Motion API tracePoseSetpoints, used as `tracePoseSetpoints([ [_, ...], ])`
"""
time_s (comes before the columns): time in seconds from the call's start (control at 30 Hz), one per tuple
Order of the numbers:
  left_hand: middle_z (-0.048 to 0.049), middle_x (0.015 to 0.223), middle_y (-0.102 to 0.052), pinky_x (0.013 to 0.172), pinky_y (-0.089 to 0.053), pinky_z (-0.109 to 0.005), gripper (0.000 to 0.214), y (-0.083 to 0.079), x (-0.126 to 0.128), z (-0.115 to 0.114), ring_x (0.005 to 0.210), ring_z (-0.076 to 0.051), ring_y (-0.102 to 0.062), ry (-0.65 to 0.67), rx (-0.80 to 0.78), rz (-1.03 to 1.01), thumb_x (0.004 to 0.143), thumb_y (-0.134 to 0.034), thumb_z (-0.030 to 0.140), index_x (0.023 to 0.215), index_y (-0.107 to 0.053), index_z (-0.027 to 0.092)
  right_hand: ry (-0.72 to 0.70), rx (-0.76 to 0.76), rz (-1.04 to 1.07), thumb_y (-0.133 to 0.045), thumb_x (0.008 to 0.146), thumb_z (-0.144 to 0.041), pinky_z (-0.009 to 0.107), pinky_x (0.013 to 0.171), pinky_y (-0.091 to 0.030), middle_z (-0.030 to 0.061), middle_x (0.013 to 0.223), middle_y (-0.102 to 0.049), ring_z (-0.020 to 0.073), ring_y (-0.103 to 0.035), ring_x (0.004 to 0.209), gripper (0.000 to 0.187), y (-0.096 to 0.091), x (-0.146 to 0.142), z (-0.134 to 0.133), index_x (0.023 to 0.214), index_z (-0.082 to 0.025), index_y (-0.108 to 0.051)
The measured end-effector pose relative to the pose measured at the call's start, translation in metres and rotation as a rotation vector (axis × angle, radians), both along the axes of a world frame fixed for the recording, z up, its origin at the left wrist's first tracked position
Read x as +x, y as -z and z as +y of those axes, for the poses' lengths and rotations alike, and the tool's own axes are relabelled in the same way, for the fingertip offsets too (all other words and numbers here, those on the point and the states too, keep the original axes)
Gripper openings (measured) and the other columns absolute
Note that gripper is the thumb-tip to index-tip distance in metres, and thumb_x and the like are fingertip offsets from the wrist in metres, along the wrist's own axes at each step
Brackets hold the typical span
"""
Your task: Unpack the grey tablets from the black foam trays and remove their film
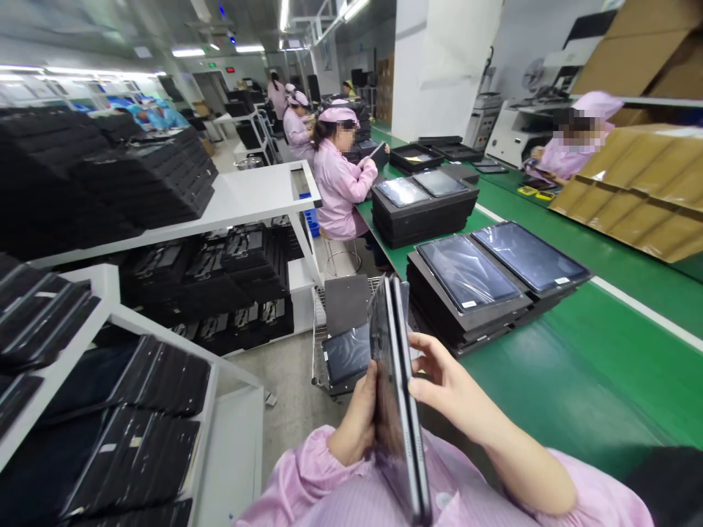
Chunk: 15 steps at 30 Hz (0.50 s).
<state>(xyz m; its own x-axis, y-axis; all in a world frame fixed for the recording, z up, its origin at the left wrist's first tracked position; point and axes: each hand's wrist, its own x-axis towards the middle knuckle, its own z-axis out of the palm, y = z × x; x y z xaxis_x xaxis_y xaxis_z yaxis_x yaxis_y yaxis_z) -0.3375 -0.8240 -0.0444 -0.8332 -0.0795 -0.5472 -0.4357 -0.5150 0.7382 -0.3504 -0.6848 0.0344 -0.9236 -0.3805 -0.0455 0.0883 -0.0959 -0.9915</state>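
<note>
Two tablets (396, 395), face to face and seen edge-on, stand upright between my hands in front of my chest. My left hand (358, 416) supports the left tablet's flat side, its fingers mostly hidden behind it. On the other side, the thumb and fingers of my right hand (453, 384) grip the right tablet near its edge. A narrow gap shows between the two tablets. Beyond them, a tablet (347, 354) lies in a wire cart (317, 329) beside a dark grey sheet (347, 306).
To the right, a green bench (593, 366) carries black trays (466, 315) topped with film-covered tablets (466, 271). White racks (247, 190) with stacked black trays stand left. A co-worker in pink (340, 176) sits ahead at the bench; another (582, 139) is across it, behind brown cartons (642, 176).
</note>
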Motion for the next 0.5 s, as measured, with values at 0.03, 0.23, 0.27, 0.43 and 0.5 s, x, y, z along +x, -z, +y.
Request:
tracePoseSetpoints([
  [0.03,-0.0097,0.074,-0.071,0.071,-0.051,-0.034,0.060,0.002,0.000,-0.003,0.074,-0.025,-0.067,-0.016,0.007,0.049,0.059,-0.071,0.064,0.083,-0.070,0.008,-0.013,0.029,0.012,-0.071,0.070,-0.050,0.036,0.083,-0.050,0.0034,0.094,-0.060,0.0182,-0.059,0.085,0.058,0.002,0.000,0.001,0.115,-0.022,-0.047],
  [0.23,-0.0098,0.086,-0.072,0.079,-0.049,-0.034,0.058,0.032,0.005,-0.028,0.086,-0.026,-0.065,-0.357,-0.143,0.037,0.043,-0.081,0.060,0.076,-0.067,0.014,0.014,0.214,-0.044,-0.065,0.074,-0.046,0.038,0.084,-0.047,0.0050,0.089,-0.068,0.0242,-0.060,0.090,0.036,0.032,-0.009,-0.010,0.097,-0.019,-0.063],
  [0.27,-0.0083,0.083,-0.072,0.077,-0.049,-0.034,0.057,0.036,0.007,-0.034,0.083,-0.025,-0.066,-0.403,-0.151,0.020,0.043,-0.081,0.059,0.076,-0.066,0.014,0.025,0.211,-0.095,-0.068,0.070,-0.047,0.037,0.079,-0.048,0.0040,0.083,-0.067,0.0239,-0.060,0.084,0.037,0.039,-0.010,-0.015,0.091,-0.018,-0.064],
  [0.43,-0.0054,0.077,-0.071,0.072,-0.050,-0.033,0.052,0.056,0.023,-0.081,0.079,-0.024,-0.065,-0.609,-0.202,-0.101,0.045,-0.082,0.053,0.077,-0.066,0.015,-0.103,0.016,-0.271,-0.072,0.065,-0.054,0.035,0.076,-0.048,0.0034,0.078,-0.068,0.0229,-0.062,0.079,0.042,0.062,-0.027,-0.039,0.084,-0.017,-0.066],
  [0.5,-0.0051,0.080,-0.071,0.072,-0.050,-0.033,0.046,0.066,0.038,-0.106,0.081,-0.024,-0.065,-0.693,-0.218,-0.182,0.055,-0.079,0.053,0.081,-0.066,0.017,-0.161,-0.039,-0.276,-0.069,0.070,-0.053,0.036,0.080,-0.048,0.0040,0.082,-0.070,0.0232,-0.064,0.083,0.042,0.069,-0.047,-0.044,0.091,-0.017,-0.067],
])
